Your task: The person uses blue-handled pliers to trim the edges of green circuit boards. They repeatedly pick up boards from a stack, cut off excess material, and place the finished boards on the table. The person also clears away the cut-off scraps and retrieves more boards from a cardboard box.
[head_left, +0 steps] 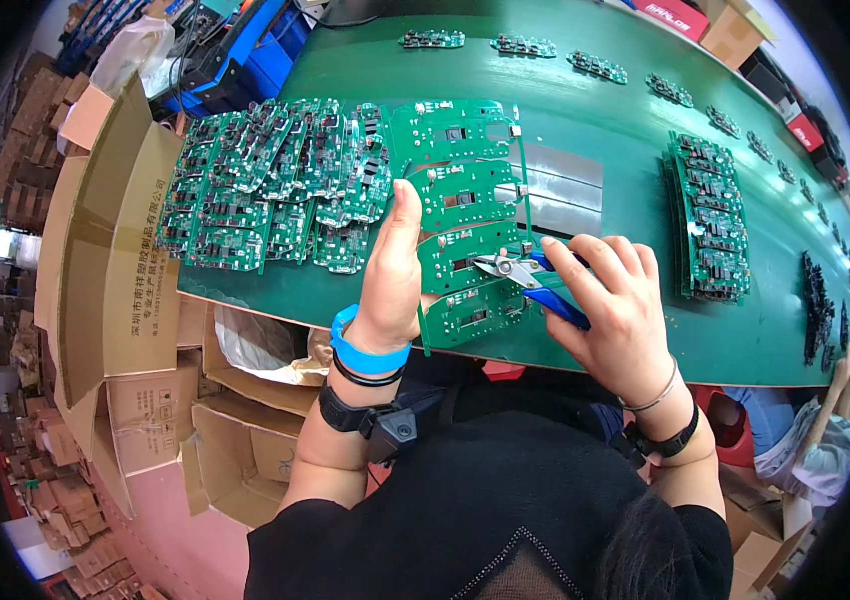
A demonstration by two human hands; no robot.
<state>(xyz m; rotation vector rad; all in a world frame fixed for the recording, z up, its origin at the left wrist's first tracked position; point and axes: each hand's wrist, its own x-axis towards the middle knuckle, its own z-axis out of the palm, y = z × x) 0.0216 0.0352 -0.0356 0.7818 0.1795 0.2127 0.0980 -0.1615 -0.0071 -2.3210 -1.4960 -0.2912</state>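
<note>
A green circuit board panel [465,182], made of several joined boards, lies in front of me at the table's near edge. My left hand [392,280] is closed on its left edge, thumb pointing up along it. My right hand [617,300] grips blue-handled cutting pliers [557,304]. Their metal jaws rest over the third board from the top, near its middle; whether they touch it I cannot tell. Beyond the panel's right edge, a flat grey metal plate [567,190] lies on the table, partly hidden by the panel.
A heap of populated circuit boards [275,180] lies to the left, and a neat stack of panels [713,215] to the right. Small boards [598,67] line the far side of the green table [585,120]. Black parts [815,310] lie far right; open cardboard boxes [110,260] stand at left.
</note>
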